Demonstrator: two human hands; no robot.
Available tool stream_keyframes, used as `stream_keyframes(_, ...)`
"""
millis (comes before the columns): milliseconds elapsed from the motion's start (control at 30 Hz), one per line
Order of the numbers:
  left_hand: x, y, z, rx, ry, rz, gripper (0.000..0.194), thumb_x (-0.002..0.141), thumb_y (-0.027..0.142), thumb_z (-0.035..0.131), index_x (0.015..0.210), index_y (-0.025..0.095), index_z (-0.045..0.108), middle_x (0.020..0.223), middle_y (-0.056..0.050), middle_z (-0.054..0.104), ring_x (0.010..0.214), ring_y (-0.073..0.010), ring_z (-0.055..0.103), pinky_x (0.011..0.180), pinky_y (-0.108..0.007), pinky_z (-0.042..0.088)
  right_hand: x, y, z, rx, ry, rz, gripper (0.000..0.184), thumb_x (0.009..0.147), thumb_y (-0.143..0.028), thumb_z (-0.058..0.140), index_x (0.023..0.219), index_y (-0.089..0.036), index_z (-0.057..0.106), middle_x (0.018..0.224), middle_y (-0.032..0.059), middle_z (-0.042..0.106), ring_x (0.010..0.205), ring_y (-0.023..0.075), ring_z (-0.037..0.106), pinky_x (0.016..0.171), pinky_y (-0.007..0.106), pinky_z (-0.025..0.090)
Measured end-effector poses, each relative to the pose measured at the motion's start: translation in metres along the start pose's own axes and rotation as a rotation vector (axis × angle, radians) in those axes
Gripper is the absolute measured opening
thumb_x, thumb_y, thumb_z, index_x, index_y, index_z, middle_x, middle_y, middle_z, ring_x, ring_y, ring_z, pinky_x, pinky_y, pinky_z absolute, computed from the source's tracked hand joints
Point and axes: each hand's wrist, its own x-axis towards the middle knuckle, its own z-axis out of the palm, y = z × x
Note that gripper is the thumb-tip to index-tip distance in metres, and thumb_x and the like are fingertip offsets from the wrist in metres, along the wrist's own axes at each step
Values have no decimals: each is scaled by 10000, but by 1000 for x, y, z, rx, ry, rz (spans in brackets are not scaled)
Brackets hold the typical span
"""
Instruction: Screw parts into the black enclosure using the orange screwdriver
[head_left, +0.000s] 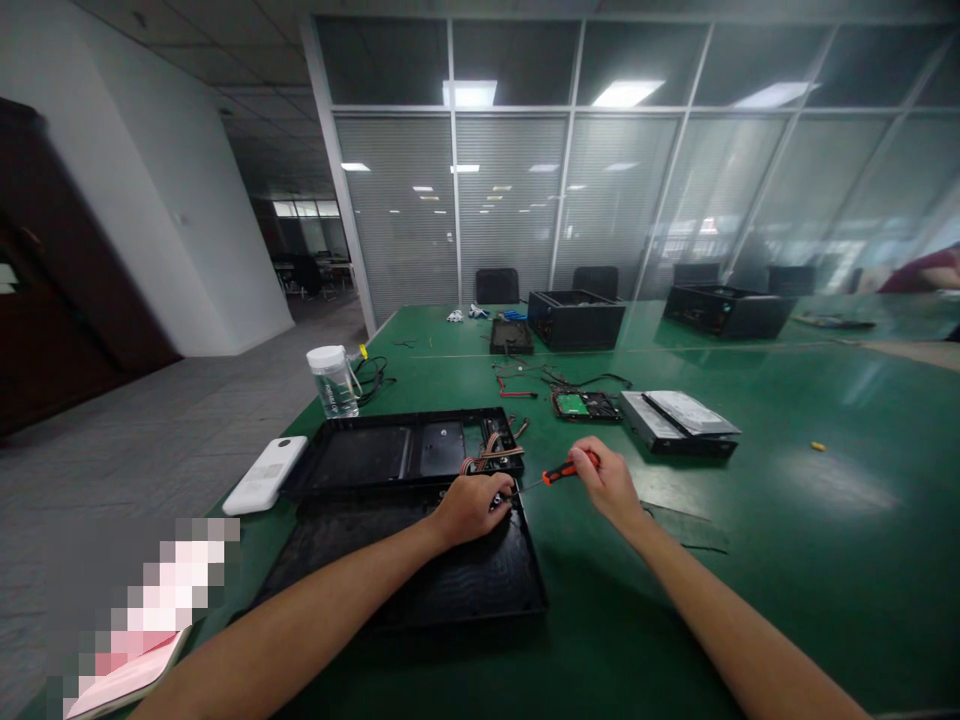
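My right hand (606, 482) is closed around the orange and black handle of a screwdriver (559, 471). Its thin shaft points left, toward the fingers of my left hand (474, 508). Those fingers are curled together over the inner edge of a black plastic panel (420, 575); what they pinch is mostly hidden. Behind that panel lies a second black panel (367, 452) with a raised rim. Striped ribbon wires (491, 452) come out of its right end, just above my left hand.
Left of the panels are a white power bank (266, 475) and a clear bottle (334, 385). Beyond my right hand lie a hard drive (585, 404), a metal drive box (679, 430) and loose cables (517, 393). Black computer cases (576, 325) stand farther back.
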Motion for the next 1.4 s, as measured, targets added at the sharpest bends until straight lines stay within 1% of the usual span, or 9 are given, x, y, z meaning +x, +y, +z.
stream_keyframes(267,-1,-1,1,1,9,9,199,799,196,522,996,213,504,936,-6,653,882,-155,610,774,-269,436,4,-10,-8,-185,-85,-54,371,873,-460,306,733,-203,535,624,23,565,575,144,515,576,234,355)
stream_keyframes(400,0,-1,1,-3,9,6,235,798,194,533,1028,219,494,936,-5,658,888,-156,614,764,-268,436,16,-47,-24,-548,-235,-71,417,874,-485,323,691,-192,557,610,57,603,586,169,554,545,251,300)
stream_keyframes(567,-1,1,-1,41,11,-7,196,798,223,550,989,213,510,929,-8,655,857,-163,619,736,-269,436,33,-94,-30,-620,-437,-232,308,907,-371,315,1038,-194,531,765,70,665,647,185,609,550,248,313)
stream_keyframes(700,-2,1,0,60,23,-5,177,794,211,552,967,211,514,898,0,659,846,-165,621,747,-272,431,43,-111,-25,-691,-494,-269,455,888,-521,304,837,-173,591,723,117,662,687,235,624,580,272,344)
stream_keyframes(833,-2,1,2,62,21,-24,187,785,214,561,966,210,513,902,-3,662,845,-168,626,747,-276,433,47,-119,-25,-619,-561,-322,353,900,-428,330,998,-180,561,816,102,675,726,218,630,596,263,360)
stream_keyframes(1000,-3,3,1,53,23,-19,225,782,205,564,997,215,499,934,-1,662,866,-167,625,753,-273,435,48,-118,-27,-726,-534,-219,430,879,-495,322,894,-161,592,780,126,667,742,247,625,614,285,368)
stream_keyframes(1200,-4,2,0,63,23,-2,225,794,207,545,1010,214,484,948,3,659,861,-163,623,732,-268,438,51,-110,-32,-685,-560,-177,439,877,-511,312,854,-173,591,756,104,654,717,218,610,611,272,347)
stream_keyframes(1333,-4,2,1,71,21,-3,232,791,212,547,1014,212,483,944,1,658,860,-166,622,724,-268,440,52,-108,-34,-542,-621,-200,343,853,-463,396,999,-194,549,782,63,651,676,187,592,582,249,336)
stream_keyframes(1400,-4,2,1,68,22,-4,227,791,209,546,1010,214,487,947,1,658,859,-164,622,728,-268,440,52,-108,-33,-549,-626,-202,348,862,-470,371,921,-194,574,755,68,647,672,191,588,580,254,334)
